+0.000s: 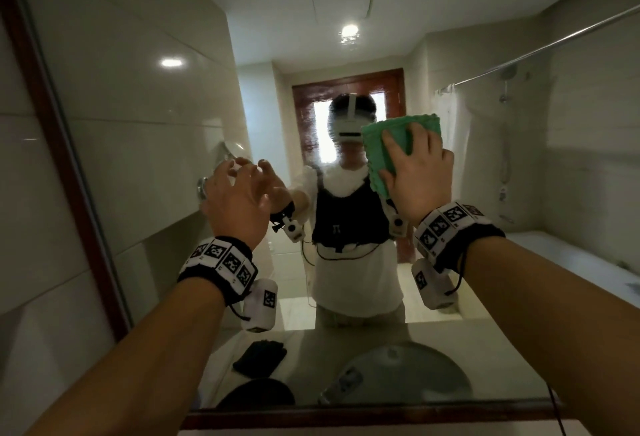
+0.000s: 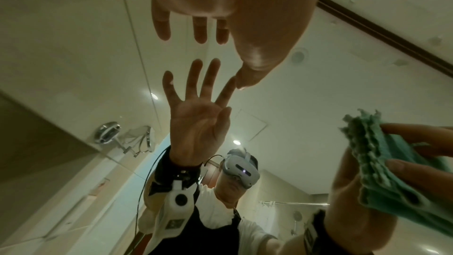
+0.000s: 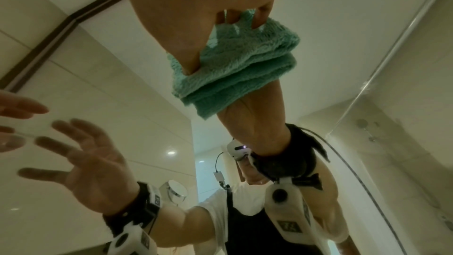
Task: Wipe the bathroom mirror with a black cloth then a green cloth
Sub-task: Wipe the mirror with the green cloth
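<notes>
The right hand (image 1: 420,176) presses a folded, fluffy green cloth (image 1: 391,148) flat against the brown-framed bathroom mirror (image 1: 156,106), fingers spread over it; the left hand (image 1: 239,200), beside it, holds nothing (fingers splayed, tips at the glass); a crumpled black cloth (image 1: 259,356) shows reflected below the left wrist.

Left arm: raised forward, forearm bare, marker band on the wrist.
Left hand (image 1: 239,193): fingers spread and slightly bent — fingertips (image 2: 163,32) at the glass, palm off it, holding nothing.
Right arm: raised, banded at the wrist too.
Right hand (image 1: 420,172): flat, fingers extended — pressing a folded green cloth (image 1: 391,148).
</notes>
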